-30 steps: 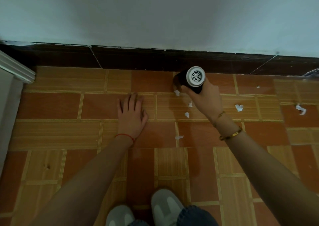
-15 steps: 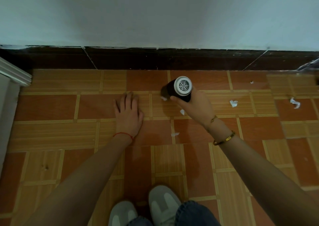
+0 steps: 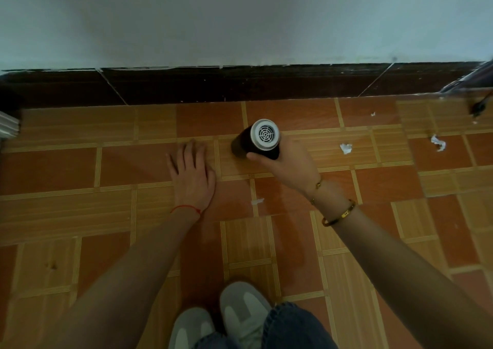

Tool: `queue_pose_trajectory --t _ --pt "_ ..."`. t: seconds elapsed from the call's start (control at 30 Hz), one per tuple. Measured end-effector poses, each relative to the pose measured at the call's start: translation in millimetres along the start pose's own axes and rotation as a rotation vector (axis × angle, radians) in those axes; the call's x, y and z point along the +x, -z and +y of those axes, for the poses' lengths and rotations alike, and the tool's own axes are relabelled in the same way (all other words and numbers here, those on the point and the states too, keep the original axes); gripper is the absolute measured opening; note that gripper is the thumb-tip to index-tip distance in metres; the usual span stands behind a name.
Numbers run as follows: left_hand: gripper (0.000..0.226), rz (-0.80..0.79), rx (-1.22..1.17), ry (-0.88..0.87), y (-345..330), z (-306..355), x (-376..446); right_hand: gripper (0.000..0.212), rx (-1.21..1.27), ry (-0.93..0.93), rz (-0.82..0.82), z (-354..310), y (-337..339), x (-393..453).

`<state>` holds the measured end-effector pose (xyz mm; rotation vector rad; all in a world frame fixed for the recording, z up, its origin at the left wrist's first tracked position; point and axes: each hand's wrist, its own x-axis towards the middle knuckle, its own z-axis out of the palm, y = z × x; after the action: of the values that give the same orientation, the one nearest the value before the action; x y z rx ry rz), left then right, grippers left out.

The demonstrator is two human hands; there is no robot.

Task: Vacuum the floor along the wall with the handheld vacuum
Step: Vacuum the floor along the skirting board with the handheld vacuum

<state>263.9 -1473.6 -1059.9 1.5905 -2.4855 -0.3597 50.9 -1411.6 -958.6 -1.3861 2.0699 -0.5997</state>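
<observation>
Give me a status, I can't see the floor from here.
Left hand flat on floor. Right hand holds vacuum, nose down. Paper scraps remain to its right; nothing blocking.

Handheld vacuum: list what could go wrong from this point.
1. The handheld vacuum points left, so the paper scraps to its right and the scrap nearer the shoes may be missed.
2. The left hand lies flat beside the nozzle and could be bumped.

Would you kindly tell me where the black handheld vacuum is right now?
In the head view, the black cylindrical handheld vacuum sits centre-frame in the right hand, nose on the floor tiles just right of the flat left hand.
</observation>
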Motion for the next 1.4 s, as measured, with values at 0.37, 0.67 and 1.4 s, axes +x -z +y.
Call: queue_pose_trajectory --t 0.37,0.67,1.4 --pt "0.051 0.04 -0.008 -0.004 -1 -1 0 0.067 -0.025 -0.059 0.191 5 17 16" --pt "0.051 0.06 -0.031 0.001 0 -1 2 0.072 -0.042 0.071 0.067 -18 -8 28" --pt "0.05 0.057 -0.022 -0.004 1 -1 3 0.071 -0.097 -0.047 0.21 -7 14 62"
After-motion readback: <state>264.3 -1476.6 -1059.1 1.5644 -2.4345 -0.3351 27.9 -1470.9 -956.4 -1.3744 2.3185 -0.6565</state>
